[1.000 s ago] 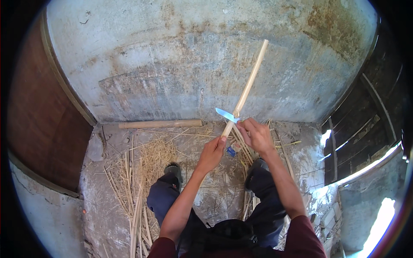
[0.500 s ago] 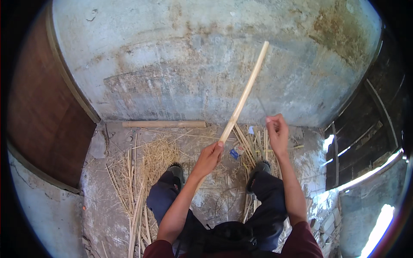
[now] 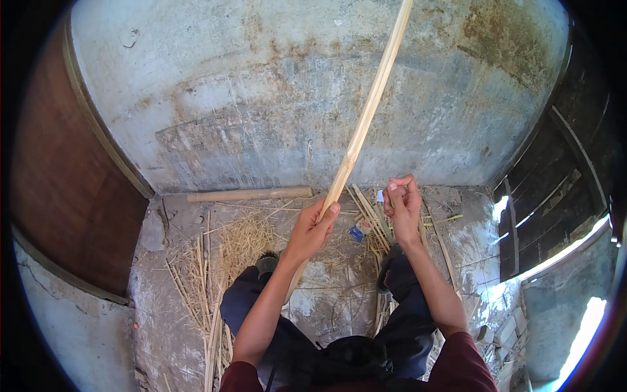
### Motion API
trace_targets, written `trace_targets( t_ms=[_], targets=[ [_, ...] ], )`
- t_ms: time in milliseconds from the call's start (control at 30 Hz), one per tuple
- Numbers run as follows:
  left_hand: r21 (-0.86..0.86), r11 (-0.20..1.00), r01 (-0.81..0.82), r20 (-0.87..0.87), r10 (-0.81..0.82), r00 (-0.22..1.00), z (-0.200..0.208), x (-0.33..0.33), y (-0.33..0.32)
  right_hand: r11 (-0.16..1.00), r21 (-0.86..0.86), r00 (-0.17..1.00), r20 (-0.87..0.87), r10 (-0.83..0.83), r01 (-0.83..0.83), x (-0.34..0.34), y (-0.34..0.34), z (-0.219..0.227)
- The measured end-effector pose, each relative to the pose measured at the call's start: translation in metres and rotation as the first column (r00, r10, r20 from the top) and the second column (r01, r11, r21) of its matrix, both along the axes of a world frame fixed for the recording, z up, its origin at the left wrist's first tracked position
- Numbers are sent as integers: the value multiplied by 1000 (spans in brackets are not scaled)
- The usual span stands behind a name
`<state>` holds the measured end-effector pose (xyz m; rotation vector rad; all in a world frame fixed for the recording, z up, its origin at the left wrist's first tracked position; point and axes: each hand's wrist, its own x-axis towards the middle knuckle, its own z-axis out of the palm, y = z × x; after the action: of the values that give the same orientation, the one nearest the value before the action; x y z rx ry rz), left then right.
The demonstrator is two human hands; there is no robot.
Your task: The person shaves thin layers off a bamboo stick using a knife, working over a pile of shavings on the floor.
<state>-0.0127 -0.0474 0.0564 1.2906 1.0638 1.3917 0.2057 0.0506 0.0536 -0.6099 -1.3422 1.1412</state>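
My left hand [image 3: 312, 230] is wrapped round a pale split bamboo strip [image 3: 369, 119]. The strip slants up and away to the right, past the top edge of the view, with a node partway along. Its lower end runs back under my left forearm. Just right of the strip, my right hand [image 3: 403, 208] is held up with its fingers curled in and the thumb pressed against them. Whatever it grips, if anything, is too small or hidden to name. The two hands are apart.
A bamboo pole [image 3: 250, 194] lies along the wall's foot. Straw-like shavings [image 3: 245, 240] and thin strips [image 3: 210, 313] are heaped at the left, with more strips [image 3: 371, 212] near my right foot. A blue wrapper [image 3: 356, 234] lies between. Dark wooden boards [image 3: 555, 196] stand at the right.
The bamboo strip has moved up and farther out, so its far end now leaves the view. My right hand has shifted left; a thin grey thing beyond its fingers no longer shows.
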Motion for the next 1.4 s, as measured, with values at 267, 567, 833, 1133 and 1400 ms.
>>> trace_targets(
  t_ms=[267, 567, 833, 1133, 1400],
  targets=[
    [222, 963, -150, -161, 187, 969, 91, -16, 19, 998, 67, 1000, 17, 6, -7, 6, -5, 5],
    [96, 946, -310, -554, 309, 773, 131, -53, -49, 978, 175, 983, 126, -133, 110, 13, -17, 9],
    [-381, 894, -234, -199, 167, 966, -9, -27, -120, 916, 387, 950, 236, -206, 103, 15, -31, 9],
    [-455, 890, -8, 22, 21, 1000, -50, -8, -119, 827, 561, 927, 329, -182, -37, -5, -52, 2],
    [-340, 937, -81, -125, 40, 991, -79, -8, -96, 821, 390, 715, 698, 33, -418, -25, -53, -20]
  ],
)
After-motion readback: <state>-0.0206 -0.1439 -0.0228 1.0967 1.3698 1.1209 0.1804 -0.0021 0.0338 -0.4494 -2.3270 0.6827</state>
